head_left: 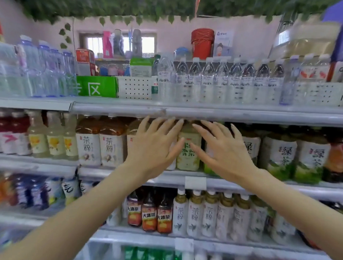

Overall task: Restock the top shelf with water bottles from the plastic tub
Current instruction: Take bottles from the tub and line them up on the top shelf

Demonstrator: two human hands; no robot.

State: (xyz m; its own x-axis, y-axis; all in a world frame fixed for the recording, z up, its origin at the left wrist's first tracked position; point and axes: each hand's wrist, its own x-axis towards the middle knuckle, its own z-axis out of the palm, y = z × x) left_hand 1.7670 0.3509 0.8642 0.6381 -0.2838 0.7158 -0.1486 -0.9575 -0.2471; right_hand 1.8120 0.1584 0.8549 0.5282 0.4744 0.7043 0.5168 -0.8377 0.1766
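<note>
Just above the spread, empty fingers of left hand and right hand, water bottles are lined on the top shelf. No plastic tub is seen; bottles should be gripped mid-body.

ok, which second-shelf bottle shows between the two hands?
The pale yellow-green bottle, framed by the left hand and right hand. The brown tea bottles stand further left, and the white-and-green labelled bottles further right.
</note>
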